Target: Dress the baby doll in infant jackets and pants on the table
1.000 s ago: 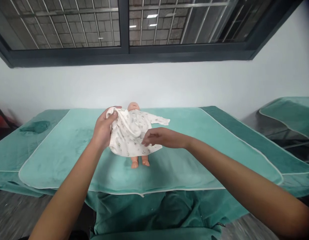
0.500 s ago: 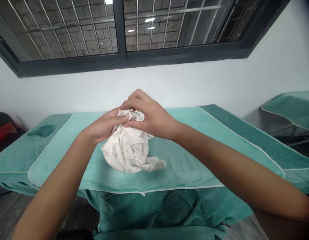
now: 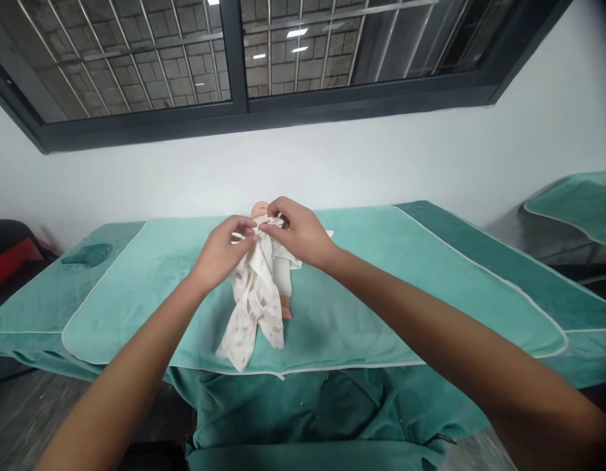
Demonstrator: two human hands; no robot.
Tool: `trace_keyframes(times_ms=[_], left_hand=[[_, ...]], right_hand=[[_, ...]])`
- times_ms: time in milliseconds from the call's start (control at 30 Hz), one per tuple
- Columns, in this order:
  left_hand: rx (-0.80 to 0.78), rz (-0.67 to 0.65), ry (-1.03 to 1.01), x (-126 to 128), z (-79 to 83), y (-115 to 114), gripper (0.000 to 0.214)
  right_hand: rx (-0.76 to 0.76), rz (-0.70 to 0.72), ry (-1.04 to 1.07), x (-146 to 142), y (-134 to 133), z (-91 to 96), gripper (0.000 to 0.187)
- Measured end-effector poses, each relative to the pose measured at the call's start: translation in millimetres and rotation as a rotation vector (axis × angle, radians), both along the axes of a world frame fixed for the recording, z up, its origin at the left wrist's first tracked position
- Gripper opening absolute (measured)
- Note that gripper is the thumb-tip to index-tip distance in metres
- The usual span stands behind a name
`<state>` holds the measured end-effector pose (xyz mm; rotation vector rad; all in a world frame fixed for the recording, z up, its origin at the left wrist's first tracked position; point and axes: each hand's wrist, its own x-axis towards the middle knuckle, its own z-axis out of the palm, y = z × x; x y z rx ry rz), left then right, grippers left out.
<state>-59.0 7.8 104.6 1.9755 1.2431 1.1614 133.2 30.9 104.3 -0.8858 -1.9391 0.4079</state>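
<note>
A baby doll (image 3: 260,210) lies on its back on a light green mat (image 3: 381,288); only its head top, part of its clothed body and a foot show. Above it I hold up white printed baby trousers (image 3: 253,307), which hang down in front of the doll. My left hand (image 3: 221,252) and my right hand (image 3: 297,232) both pinch the top edge of the trousers, close together over the doll's chest. The doll's middle is hidden behind the hanging cloth and my hands.
The mat lies on a darker green covered table (image 3: 444,229) against a white wall under a barred window. A small folded green cloth (image 3: 87,254) sits at the far left. A second green covered table (image 3: 577,206) stands at the right. A red and black object (image 3: 8,252) is at the left edge.
The bunched white garment has been shaken out and now hangs long from both hands. My hands moved down and away from me, so the doll's head shows again.
</note>
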Motion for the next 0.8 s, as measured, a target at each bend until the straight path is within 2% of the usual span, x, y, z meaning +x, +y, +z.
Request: trace_keyframes(times_ms=[100,167,233,300,400,567,700,800], left_hand=[[-0.05,-0.051,-0.001,7.1,-26.6,8.7,0.024],[-0.083,-0.036,-0.031,9.5,-43.5,13.6,0.023],[-0.137,-0.053,-0.026,11.2,-55.1,15.0,0.023],[-0.206,-0.141,0.022,12.5,-60.0,12.4,0.029],[-0.327,-0.245,0.051,12.5,-57.9,5.9,0.044],[-0.439,-0.225,0.012,-0.2,-46.8,5.8,0.044],[-0.395,-0.194,-0.014,-14.0,-36.4,9.4,0.036],[-0.27,-0.111,-0.054,-19.6,-24.5,5.7,0.037]], right_hand=[[-0.152,0.04,0.156,5.9,8.2,-14.0,0.014],[-0.218,0.057,0.208,9.5,10.4,-22.0,0.016],[-0.28,0.061,0.221,13.7,10.6,-28.1,0.02],[-0.326,0.064,0.22,18.9,10.3,-32.8,0.023],[-0.319,0.045,0.187,28.7,12.3,-40.1,0.022],[-0.351,0.04,0.115,46.6,24.1,-56.6,0.021],[-0.425,0.033,0.09,51.0,26.0,-63.1,0.024],[-0.533,0.134,0.038,45.8,17.9,-58.2,0.034]])
